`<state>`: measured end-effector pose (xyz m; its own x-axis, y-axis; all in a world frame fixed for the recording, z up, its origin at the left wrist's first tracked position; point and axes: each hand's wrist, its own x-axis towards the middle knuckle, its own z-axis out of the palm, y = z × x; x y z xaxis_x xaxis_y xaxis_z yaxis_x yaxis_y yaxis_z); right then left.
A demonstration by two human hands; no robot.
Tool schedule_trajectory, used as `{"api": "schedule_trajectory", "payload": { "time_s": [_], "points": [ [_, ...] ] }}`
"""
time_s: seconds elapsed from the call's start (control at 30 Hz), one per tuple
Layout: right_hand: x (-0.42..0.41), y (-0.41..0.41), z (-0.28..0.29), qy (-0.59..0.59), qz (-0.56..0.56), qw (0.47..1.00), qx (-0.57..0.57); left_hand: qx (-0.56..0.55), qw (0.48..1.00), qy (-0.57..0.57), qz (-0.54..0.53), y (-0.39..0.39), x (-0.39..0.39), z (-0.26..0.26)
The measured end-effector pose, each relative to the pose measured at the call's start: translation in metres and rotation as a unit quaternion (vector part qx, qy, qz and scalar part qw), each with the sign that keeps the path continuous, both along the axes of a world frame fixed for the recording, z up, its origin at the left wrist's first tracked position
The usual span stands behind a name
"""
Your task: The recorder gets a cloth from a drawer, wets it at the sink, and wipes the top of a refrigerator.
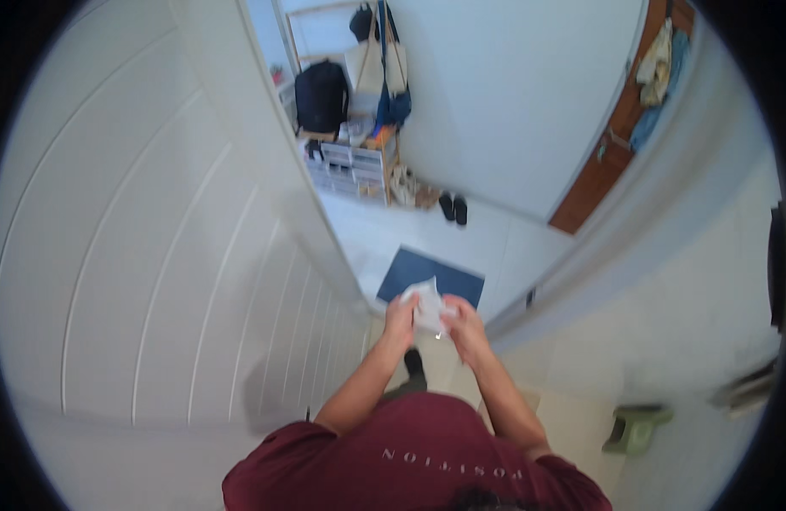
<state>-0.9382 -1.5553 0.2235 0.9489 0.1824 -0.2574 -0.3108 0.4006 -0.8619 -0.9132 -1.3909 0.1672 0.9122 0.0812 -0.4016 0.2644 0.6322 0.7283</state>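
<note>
Both of my hands hold a crumpled white sheet, perhaps a tissue or thin cloth (pixel 427 309), in front of my body. My left hand (pixel 402 317) grips its left side with the thumb on top. On the right side, my right hand (pixel 462 322) pinches it between thumb and fingers. A small shiny spot shows at the sheet's lower edge; what it is cannot be told. Beneath the sheet, on the floor, lies a dark blue doormat (pixel 402 268), partly covered from view.
A white grooved door (pixel 176 255) stands close on the left. Past the doorway are a shoe rack (pixel 354 167) with a black backpack (pixel 321 96), black slippers (pixel 453 209) and a brown wooden door (pixel 597 185). A green plastic stool (pixel 634 429) is at the right.
</note>
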Motion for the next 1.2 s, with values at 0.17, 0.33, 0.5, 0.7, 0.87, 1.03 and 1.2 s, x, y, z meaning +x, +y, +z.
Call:
{"api": "schedule_trajectory", "payload": {
  "time_s": [0.17, 0.33, 0.5, 0.7, 0.87, 1.03, 1.2],
  "points": [
    [0.094, -0.028, -0.011, 0.109, 0.011, 0.994, -0.003, -0.034, 0.998, 0.041, -0.047, 0.0, 0.118, 0.008],
    [0.2, -0.029, 0.013, 0.079, 0.002, 0.997, 0.006, 0.134, 0.976, 0.053, -0.165, -0.007, 0.218, 0.034],
    [0.309, -0.021, -0.017, 0.122, 0.044, 0.981, 0.141, 0.172, 0.956, 0.066, -0.23, 0.0, 0.321, 0.074],
    [0.454, 0.014, -0.057, 0.168, 0.15, 0.965, 0.137, 0.093, 0.971, 0.031, -0.217, 0.028, 0.485, 0.066],
    [0.564, 0.113, -0.013, 0.103, 0.217, 0.97, -0.042, -0.039, 0.997, 0.064, 0.034, 0.137, 0.634, 0.051],
    [0.622, 0.23, 0.12, 0.044, 0.425, 0.896, 0.122, -0.174, 0.956, -0.006, 0.238, 0.285, 0.727, 0.074],
    [0.693, 0.327, 0.124, 0.025, 0.574, 0.812, 0.101, -0.242, 0.876, -0.068, 0.411, 0.452, 0.732, 0.1]
  ]
}}
